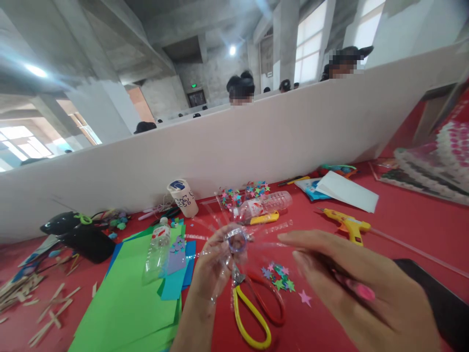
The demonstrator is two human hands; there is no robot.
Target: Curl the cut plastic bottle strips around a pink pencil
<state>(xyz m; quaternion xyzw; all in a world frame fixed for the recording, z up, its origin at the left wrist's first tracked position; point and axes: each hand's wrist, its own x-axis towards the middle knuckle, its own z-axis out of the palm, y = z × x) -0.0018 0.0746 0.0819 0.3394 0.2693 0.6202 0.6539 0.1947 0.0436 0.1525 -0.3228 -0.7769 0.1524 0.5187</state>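
My left hand (220, 259) grips a clear plastic bottle cut into strips (237, 240), its round opening facing me and its strips fanning out like spokes. To the right, my right hand (351, 283) has its index finger and thumb pointing at the strips, slightly apart. A small pink thing (362, 292) shows within its curled fingers, mostly hidden. Below the cut bottle lie scissors (252, 313) with one yellow and one red handle. Several star sequins (279, 277) are scattered between my hands, with a larger pink star (305, 298) nearby.
Green paper sheets (128, 293), a clear bottle (157, 249) and a black bottle (88, 239) are on the left. A paper cup (183, 198), another bottle (269, 203) and a yellow cutter (264, 218) stand or lie behind. A yellow glue gun (346, 223) rests right, before a white partition (256, 142).
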